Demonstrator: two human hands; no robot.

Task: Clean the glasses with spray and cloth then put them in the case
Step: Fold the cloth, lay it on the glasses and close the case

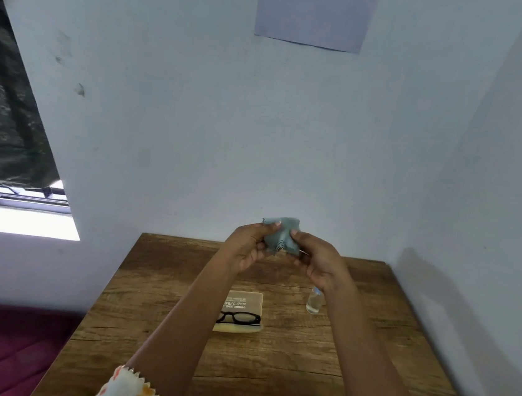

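A small grey-blue cloth [281,234] with zigzag edges is held up above the far part of the table. My left hand [249,245] pinches its left side and my right hand [317,259] pinches its right side. Black-framed glasses [238,318] lie in an open beige case [243,300] on the wooden table [265,377], below my left forearm. A small clear spray bottle [314,301] stands to the right of the case, its top partly hidden by my right wrist.
The table sits in a corner, with a pale wall behind it and another along its right edge. A window with a dark curtain [4,123] is at the left. A maroon surface [1,350] lies beside the table's left edge.
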